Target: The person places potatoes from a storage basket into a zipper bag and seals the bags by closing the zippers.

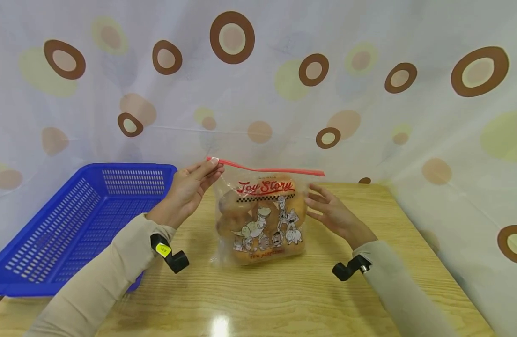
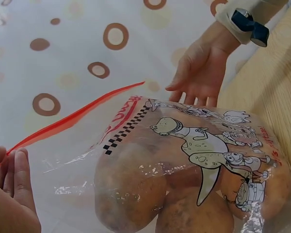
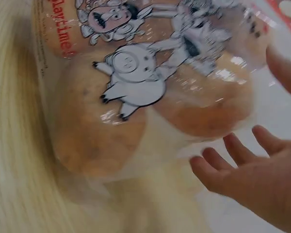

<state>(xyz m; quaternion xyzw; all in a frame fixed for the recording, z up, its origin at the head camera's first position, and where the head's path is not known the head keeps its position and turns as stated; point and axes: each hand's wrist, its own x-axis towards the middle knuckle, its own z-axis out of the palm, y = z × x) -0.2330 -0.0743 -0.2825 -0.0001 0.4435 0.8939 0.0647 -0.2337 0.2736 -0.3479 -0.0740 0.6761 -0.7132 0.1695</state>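
A clear zip bag with a red zip strip and Toy Story print stands upright on the wooden table. Several rounded, brownish potatoes show through its plastic. At the bag's upper left corner, my left hand pinches the end of the red strip between thumb and fingers. My right hand is beside the bag's right edge, fingers relaxed and spread, fingertips right at the plastic. In the right wrist view, those fingers lie close to the bag's side with nothing gripped.
To the left of the bag stands a blue plastic basket with slotted walls, partly behind my left forearm. Bare wooden table lies in front of the bag. A white curtain with brown rings hangs behind and along the right edge.
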